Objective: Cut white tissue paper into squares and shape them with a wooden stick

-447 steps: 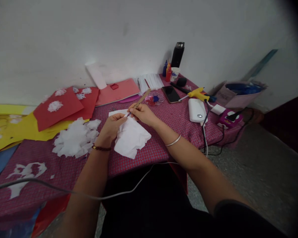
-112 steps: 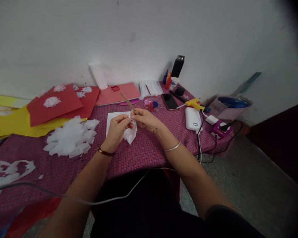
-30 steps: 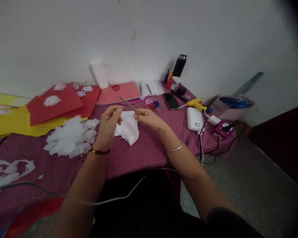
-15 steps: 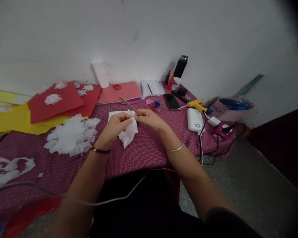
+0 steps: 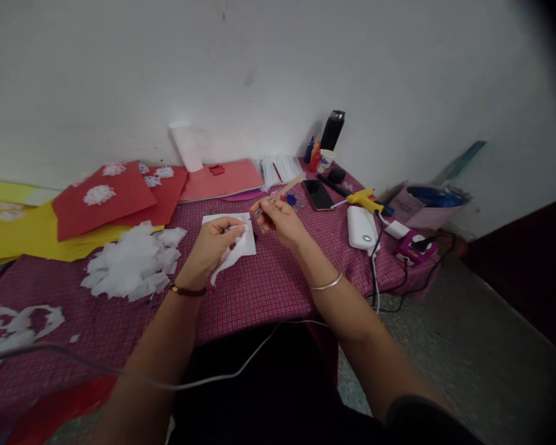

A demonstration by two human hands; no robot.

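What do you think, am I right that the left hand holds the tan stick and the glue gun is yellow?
Not quite: the head view shows the right hand holding the tan stick. The glue gun is yellow.

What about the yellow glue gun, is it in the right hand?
No, the glue gun lies on the table, and the right hand holds a brown stick.

Creased white paper (image 5: pixel 225 262) is drooping from the left hand (image 5: pixel 216 240); a tan stick (image 5: pixel 291 185) is slanting from the right hand (image 5: pixel 278 217).
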